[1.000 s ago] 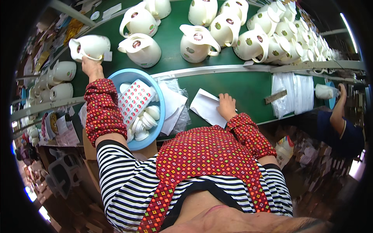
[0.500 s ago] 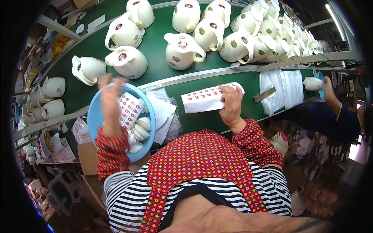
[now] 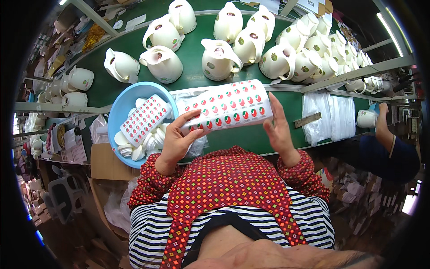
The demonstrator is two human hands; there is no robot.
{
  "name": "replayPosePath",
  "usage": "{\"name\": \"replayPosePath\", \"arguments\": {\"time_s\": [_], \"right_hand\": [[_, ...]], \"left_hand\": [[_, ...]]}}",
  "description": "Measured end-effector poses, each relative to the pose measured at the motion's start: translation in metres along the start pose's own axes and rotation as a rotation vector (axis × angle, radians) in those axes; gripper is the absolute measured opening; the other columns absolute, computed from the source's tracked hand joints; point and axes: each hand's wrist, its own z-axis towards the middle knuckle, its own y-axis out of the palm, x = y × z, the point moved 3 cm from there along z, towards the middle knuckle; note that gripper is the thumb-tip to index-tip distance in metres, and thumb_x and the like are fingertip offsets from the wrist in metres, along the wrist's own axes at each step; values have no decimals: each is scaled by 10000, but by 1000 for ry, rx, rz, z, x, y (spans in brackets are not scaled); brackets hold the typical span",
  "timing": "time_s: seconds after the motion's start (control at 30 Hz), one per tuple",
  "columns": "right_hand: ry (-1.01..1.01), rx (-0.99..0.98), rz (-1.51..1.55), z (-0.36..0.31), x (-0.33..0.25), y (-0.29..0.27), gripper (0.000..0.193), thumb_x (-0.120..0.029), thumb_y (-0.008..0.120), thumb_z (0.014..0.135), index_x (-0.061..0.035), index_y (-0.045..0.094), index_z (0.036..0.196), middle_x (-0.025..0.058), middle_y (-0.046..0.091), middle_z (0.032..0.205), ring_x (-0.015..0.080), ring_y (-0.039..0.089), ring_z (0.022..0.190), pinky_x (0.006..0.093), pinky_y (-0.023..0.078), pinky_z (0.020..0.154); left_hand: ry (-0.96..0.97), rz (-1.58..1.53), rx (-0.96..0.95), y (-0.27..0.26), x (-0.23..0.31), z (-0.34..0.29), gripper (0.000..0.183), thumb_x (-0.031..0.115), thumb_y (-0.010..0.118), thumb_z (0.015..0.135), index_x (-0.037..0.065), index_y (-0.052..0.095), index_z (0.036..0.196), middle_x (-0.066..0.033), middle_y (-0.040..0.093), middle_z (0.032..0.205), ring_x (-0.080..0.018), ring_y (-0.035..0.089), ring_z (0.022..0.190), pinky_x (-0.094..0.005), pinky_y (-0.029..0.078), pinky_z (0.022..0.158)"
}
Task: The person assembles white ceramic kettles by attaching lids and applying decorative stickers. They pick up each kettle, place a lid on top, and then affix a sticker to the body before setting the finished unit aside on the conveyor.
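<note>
My left hand [image 3: 179, 139] pinches the left end of a curled white sheet of stickers [image 3: 233, 107], with thumb on the near side. Rows of small red and green stickers cover the sheet, which is held above the bench. At its other end my right hand [image 3: 281, 130] is open, thumb and fingers apart. Those fingers are close beside the sheet's edge; whether they touch it I cannot tell. Left of my left hand stands a light blue basin [image 3: 115, 101] with round white plastic lids [image 3: 154, 140] in it. Another flat sticker sheet [image 3: 144, 117] lies on top of these.
Several cream jugs [image 3: 219, 60] with handles stand along the green bench [image 3: 251, 142] beyond a metal rail, crowded at the right. Clear plastic bags [image 3: 333, 117] lie at right under a flat strip [image 3: 308, 120]. Another person's arm [image 3: 383, 130] holds a jug at far right. A cardboard box [image 3: 109, 168] sits below the basin.
My left hand has come from over the basin to the sheet's left end. The sheet has turned its printed face up and opened wider. My right hand has loosened its hold.
</note>
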Motion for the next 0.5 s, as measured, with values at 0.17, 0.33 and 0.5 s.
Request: {"name": "replayPosePath", "arguments": {"time_s": [0.17, 0.33, 0.5], "right_hand": [[57, -179, 244, 6, -26, 1, 639, -17, 771, 915, -51, 521, 1501, 128, 640, 1361, 182, 640, 1206, 318, 528, 1033], [143, -217, 198, 8, -48, 8, 523, 57, 767, 874, -24, 634, 1374, 106, 675, 1301, 149, 651, 1164, 293, 553, 998], [65, -209, -36, 3, -47, 12, 312, 72, 773, 854, 13, 732, 1158, 75, 771, 1031, 112, 715, 957, 242, 585, 833]], "left_hand": [[119, 209, 7, 9, 13, -18, 543, -47, 758, 884, -52, 584, 1398, -174, 606, 1386, -198, 618, 1218, -325, 550, 1029], [79, 296, 60, 11, 28, -35, 583, -44, 799, 848, -54, 593, 1393, -167, 653, 1340, -188, 621, 1219, -305, 537, 1015], [148, 423, 168, -8, 13, -34, 334, -20, 834, 818, 13, 767, 1143, -106, 679, 1090, -156, 647, 1044, -272, 532, 898]]}}
